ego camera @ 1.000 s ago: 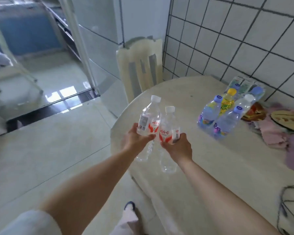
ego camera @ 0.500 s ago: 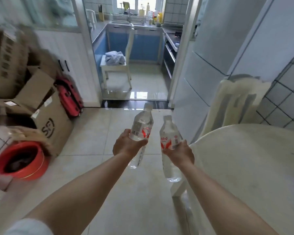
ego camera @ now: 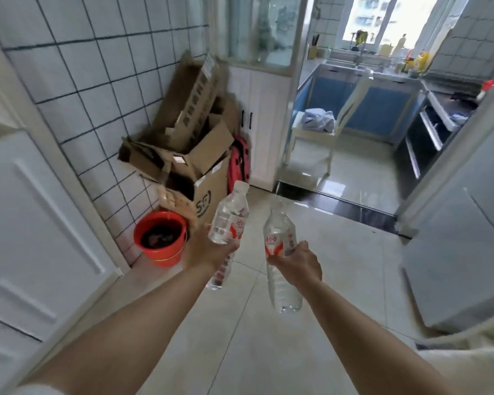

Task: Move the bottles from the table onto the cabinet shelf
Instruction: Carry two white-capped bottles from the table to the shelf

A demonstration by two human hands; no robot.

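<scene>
My left hand [ego camera: 208, 252] curls round one clear water bottle [ego camera: 228, 220], my right hand [ego camera: 297, 262] round another [ego camera: 278, 238], both held out in the air in front of me over the tiled floor [ego camera: 311, 280], caps tipped away. Beyond them to the left, a red bucket [ego camera: 161, 238] stands beside a heap of cardboard boxes [ego camera: 188, 155] against the tiled wall.

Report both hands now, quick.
Left hand: closed around the left water bottle.
Right hand: closed around the right water bottle.
</scene>
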